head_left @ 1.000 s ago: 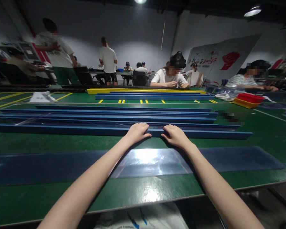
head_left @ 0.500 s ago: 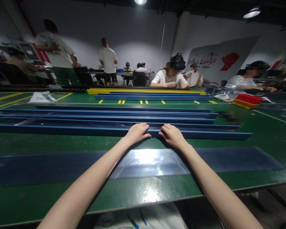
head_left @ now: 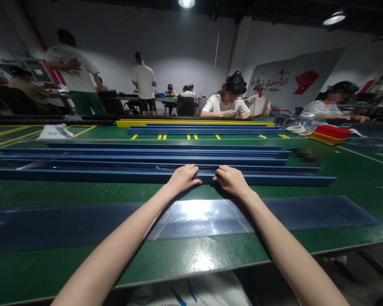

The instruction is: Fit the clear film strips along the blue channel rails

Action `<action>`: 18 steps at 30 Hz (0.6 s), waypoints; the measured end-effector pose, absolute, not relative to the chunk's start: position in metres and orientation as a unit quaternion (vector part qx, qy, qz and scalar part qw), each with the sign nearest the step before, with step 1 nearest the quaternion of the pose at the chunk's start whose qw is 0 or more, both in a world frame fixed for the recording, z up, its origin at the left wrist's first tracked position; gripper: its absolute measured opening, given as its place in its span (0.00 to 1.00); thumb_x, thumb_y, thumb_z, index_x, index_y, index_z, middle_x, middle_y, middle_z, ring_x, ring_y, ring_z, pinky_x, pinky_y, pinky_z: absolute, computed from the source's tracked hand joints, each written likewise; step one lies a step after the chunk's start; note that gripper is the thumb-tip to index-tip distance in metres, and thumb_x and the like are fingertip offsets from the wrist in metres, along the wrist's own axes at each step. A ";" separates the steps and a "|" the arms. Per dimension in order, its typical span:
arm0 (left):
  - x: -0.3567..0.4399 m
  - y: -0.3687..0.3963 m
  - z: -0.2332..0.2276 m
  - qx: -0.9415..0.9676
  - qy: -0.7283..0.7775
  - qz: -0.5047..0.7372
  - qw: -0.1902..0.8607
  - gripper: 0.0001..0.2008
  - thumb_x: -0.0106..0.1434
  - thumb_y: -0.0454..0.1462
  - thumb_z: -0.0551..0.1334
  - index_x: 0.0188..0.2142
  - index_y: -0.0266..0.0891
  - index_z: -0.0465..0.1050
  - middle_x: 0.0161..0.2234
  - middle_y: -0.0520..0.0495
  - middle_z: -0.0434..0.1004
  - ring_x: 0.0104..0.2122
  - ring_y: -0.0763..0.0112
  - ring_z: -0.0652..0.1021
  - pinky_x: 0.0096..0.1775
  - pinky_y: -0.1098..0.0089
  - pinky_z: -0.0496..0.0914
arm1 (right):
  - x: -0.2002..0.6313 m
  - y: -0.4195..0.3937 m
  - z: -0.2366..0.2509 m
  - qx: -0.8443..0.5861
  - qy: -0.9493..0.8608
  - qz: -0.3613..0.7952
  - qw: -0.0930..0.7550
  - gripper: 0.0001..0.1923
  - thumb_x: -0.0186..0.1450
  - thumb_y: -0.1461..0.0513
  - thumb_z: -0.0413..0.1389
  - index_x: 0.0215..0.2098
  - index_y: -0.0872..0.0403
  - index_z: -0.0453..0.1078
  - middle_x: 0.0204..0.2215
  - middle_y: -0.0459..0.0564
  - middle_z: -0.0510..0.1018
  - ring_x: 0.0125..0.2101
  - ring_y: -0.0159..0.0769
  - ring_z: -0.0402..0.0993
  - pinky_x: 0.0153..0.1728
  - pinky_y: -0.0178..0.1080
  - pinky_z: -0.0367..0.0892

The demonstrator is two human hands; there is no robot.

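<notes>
A long blue channel strip (head_left: 83, 175) lies across the green table (head_left: 67, 193), the nearest of several blue strips. My left hand (head_left: 182, 178) and my right hand (head_left: 231, 180) rest side by side on its near edge at the middle, fingers curled over the rim and gripping it. A flat dark blue sheet (head_left: 306, 212) lies on the table under my forearms, closer to me than the strip.
More blue strips (head_left: 166, 153) and a yellow one (head_left: 194, 123) lie farther back. A red tray (head_left: 333, 131) on a yellow one and tape rolls (head_left: 297, 128) sit at the right. Several people sit or stand beyond the table. A white bag (head_left: 191, 293) lies below the table's front edge.
My right hand has shifted slightly left along the strip, closer to my left hand. The view has tilted a little; nothing else has moved.
</notes>
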State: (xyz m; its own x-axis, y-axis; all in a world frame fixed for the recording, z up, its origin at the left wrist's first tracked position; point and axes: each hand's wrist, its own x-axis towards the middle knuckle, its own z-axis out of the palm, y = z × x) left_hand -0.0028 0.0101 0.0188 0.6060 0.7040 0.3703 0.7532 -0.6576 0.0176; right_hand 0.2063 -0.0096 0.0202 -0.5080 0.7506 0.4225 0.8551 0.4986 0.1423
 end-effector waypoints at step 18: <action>-0.004 0.011 0.018 -0.889 -0.414 -0.146 0.127 0.17 0.56 0.51 0.58 0.33 0.39 0.66 0.34 0.48 0.74 0.36 0.66 0.74 0.32 0.72 0.63 | 0.209 -0.009 0.027 -0.485 -0.851 -0.161 0.124 0.10 0.63 0.60 0.48 0.28 0.54 0.67 0.29 0.49 0.73 0.31 0.33 0.67 0.27 0.34 0.52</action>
State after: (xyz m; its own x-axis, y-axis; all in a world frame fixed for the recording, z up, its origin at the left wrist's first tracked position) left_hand -0.0043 0.0110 0.0177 0.6145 0.6995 0.3649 0.7736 -0.6249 -0.1049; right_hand 0.2094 -0.0092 0.0270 -0.4995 0.7846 0.3673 0.8646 0.4781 0.1544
